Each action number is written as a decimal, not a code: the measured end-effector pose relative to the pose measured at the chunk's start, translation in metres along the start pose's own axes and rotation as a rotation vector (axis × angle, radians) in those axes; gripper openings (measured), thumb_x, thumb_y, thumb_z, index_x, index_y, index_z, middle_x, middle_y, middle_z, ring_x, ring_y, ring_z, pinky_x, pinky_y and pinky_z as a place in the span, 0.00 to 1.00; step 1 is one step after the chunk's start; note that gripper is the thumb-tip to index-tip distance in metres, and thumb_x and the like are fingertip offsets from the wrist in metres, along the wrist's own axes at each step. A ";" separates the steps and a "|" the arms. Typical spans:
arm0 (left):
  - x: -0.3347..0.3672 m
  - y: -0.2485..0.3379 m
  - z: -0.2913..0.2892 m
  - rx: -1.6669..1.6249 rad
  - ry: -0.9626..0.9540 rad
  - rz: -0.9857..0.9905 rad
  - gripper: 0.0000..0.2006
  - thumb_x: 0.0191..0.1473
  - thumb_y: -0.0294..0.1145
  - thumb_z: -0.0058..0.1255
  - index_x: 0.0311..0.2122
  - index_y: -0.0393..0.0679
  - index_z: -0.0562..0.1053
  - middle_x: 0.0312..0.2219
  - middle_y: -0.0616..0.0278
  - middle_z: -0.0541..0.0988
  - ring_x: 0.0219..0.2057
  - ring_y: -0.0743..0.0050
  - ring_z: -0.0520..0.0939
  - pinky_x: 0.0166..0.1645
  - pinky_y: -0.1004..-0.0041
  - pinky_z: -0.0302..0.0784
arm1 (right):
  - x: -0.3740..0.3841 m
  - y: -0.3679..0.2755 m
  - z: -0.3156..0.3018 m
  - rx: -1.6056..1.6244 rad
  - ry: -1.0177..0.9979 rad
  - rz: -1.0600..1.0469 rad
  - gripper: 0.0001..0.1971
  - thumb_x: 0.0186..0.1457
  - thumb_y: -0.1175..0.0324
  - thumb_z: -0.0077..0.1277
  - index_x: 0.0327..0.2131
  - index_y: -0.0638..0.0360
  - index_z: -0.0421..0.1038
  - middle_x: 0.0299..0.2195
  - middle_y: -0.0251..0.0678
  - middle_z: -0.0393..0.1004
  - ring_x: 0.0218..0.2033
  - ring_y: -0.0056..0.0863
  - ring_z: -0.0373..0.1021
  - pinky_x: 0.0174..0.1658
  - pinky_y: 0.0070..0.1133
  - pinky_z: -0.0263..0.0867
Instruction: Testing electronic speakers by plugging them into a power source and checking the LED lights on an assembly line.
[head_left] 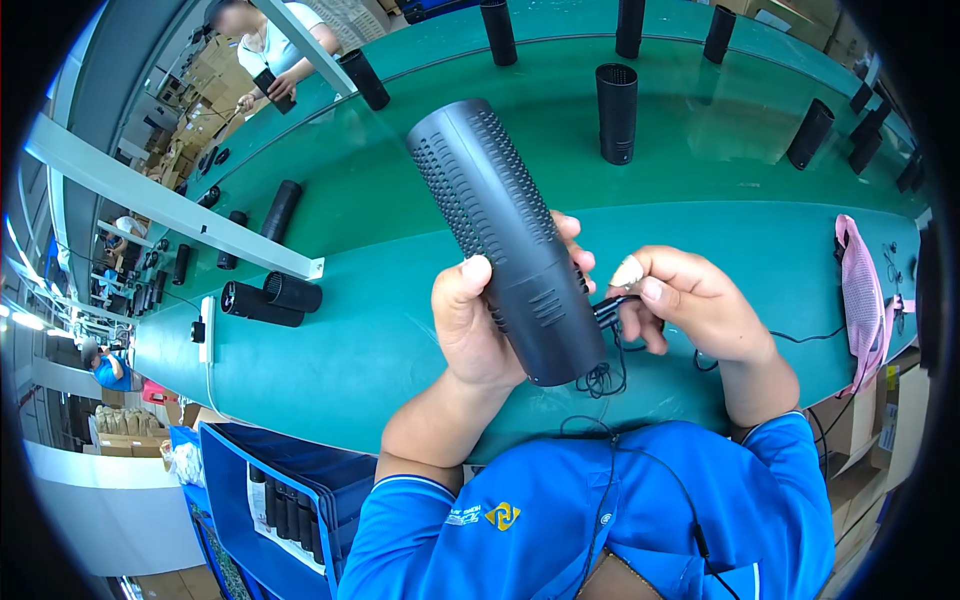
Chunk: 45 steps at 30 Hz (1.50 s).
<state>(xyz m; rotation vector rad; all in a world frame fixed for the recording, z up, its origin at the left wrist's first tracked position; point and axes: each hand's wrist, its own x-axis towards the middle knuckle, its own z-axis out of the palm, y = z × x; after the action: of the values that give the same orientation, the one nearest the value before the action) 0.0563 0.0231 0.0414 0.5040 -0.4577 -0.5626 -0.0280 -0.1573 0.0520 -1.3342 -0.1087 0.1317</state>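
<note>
My left hand [468,335] is wrapped round a black cylindrical housing [505,225] with a perforated upper part and a smooth lower part. The cylinder is held tilted above the green table, its top leaning left. Close to its lower right side, my right hand [705,300] pinches a thin black cable with a plug [608,308]. The plug's end meets the cylinder's edge in this view; whether it sits in a socket I cannot tell. Loops of black cable [600,380] hang beneath.
Beyond the green table [370,350] runs a green belt [420,215] with similar black cylinders [617,115] standing on it. Two cylinders [270,300] lie at left near a white post and beam [170,205]. A pink cloth [865,300] lies at right. A co-worker [280,50] stands across.
</note>
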 end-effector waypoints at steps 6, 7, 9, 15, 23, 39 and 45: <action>0.003 -0.006 -0.007 0.095 -0.042 -0.009 0.30 0.49 0.45 0.42 0.53 0.34 0.59 0.44 0.46 0.70 0.38 0.59 0.77 0.36 0.67 0.77 | 0.003 0.003 -0.004 -0.311 -0.042 -0.114 0.06 0.52 0.70 0.50 0.33 0.61 0.70 0.21 0.33 0.70 0.18 0.20 0.61 0.22 0.16 0.56; 0.003 -0.005 -0.009 0.169 -0.066 -0.011 0.30 0.48 0.45 0.42 0.54 0.35 0.58 0.43 0.46 0.70 0.37 0.59 0.77 0.36 0.67 0.78 | 0.004 0.002 -0.005 -0.471 -0.079 -0.163 0.05 0.52 0.70 0.50 0.31 0.61 0.70 0.20 0.33 0.70 0.17 0.20 0.61 0.22 0.17 0.56; 0.003 -0.003 -0.011 0.317 -0.117 -0.014 0.32 0.48 0.45 0.44 0.55 0.36 0.56 0.43 0.46 0.70 0.36 0.59 0.78 0.34 0.67 0.78 | 0.005 0.000 -0.008 -0.792 -0.151 -0.263 0.04 0.51 0.70 0.52 0.28 0.60 0.71 0.18 0.32 0.69 0.16 0.20 0.61 0.21 0.17 0.55; 0.000 0.007 -0.001 0.209 -0.252 0.054 0.41 0.48 0.52 0.47 0.61 0.45 0.46 0.37 0.49 0.70 0.34 0.58 0.76 0.31 0.66 0.77 | -0.001 0.000 -0.001 -0.869 -0.038 -0.703 0.07 0.52 0.73 0.49 0.22 0.62 0.71 0.16 0.30 0.68 0.14 0.23 0.59 0.19 0.20 0.55; -0.001 0.012 -0.004 0.132 -0.181 0.292 0.36 0.44 0.47 0.52 0.55 0.39 0.55 0.38 0.48 0.71 0.32 0.61 0.78 0.32 0.68 0.77 | 0.002 0.013 0.002 -0.030 0.282 -0.363 0.10 0.55 0.67 0.46 0.38 0.62 0.65 0.22 0.28 0.66 0.14 0.14 0.55 0.18 0.11 0.52; 0.008 0.019 -0.025 0.183 -0.154 0.192 0.34 0.52 0.49 0.40 0.58 0.40 0.49 0.37 0.49 0.70 0.31 0.61 0.78 0.31 0.68 0.77 | 0.025 0.044 -0.014 -0.240 0.109 -0.307 0.10 0.60 0.63 0.40 0.28 0.56 0.62 0.17 0.31 0.63 0.17 0.22 0.60 0.22 0.15 0.57; 0.051 0.051 -0.076 0.331 0.399 0.409 0.23 0.52 0.38 0.46 0.51 0.41 0.56 0.36 0.52 0.72 0.33 0.65 0.76 0.37 0.68 0.74 | 0.075 0.075 -0.028 0.415 0.403 -0.216 0.09 0.62 0.63 0.37 0.34 0.58 0.60 0.17 0.30 0.60 0.15 0.19 0.59 0.20 0.20 0.62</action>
<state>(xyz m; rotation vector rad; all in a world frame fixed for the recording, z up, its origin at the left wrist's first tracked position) 0.1548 0.0549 0.0239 0.7956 -0.2587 0.0160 0.0481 -0.1554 -0.0272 -0.9053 0.1120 -0.2858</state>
